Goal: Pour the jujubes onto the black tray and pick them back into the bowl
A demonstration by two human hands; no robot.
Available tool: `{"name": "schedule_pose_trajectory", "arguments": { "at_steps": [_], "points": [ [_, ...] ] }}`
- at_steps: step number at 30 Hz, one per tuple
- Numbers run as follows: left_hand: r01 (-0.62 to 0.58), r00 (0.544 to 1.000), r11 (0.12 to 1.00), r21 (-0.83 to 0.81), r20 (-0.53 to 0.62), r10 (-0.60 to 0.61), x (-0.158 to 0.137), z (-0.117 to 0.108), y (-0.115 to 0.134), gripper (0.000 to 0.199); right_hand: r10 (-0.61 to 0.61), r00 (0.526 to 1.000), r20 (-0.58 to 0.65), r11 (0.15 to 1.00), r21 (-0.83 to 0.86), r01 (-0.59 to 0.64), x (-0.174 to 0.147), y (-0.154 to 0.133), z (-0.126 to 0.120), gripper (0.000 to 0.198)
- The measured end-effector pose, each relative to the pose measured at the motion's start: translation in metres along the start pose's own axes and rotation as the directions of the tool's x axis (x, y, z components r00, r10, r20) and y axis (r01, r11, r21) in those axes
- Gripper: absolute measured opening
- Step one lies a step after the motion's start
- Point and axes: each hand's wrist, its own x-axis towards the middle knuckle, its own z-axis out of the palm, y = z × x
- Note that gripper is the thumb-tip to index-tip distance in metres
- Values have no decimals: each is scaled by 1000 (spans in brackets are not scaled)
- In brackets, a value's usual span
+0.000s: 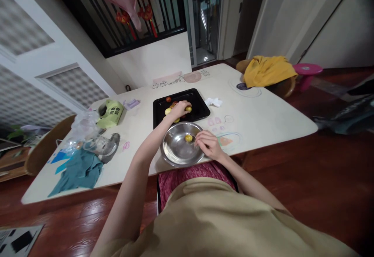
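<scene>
one yellow fruit point(188, 138) beside right hand point(209, 144)

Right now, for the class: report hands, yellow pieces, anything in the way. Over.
Left hand at a yellow piece in black tray. Right hand at right rim of metal bowl. Another yellow piece inside bowl. Left forearm crosses tray's near edge.
</scene>
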Motion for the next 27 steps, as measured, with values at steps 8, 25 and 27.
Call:
{"name": "schedule_pose_trajectory", "arguments": {
  "at_steps": [8, 25, 27],
  "points": [
    [-75, 953, 987, -143, -301, 29, -104, -47, 48, 24, -7, 1000, -13, 1000, 21, 7, -1, 0, 0, 40],
    [18, 1000, 999, -34, -24, -19, -168, 5, 62, 20, 77, 996, 37, 997, 2, -77, -3, 2, -1, 47],
    [28, 1000, 1000, -13, -12, -28, -167, 5, 64, 22, 67, 997, 27, 998, 5, -67, -3, 2, 0, 46]
  ]
}}
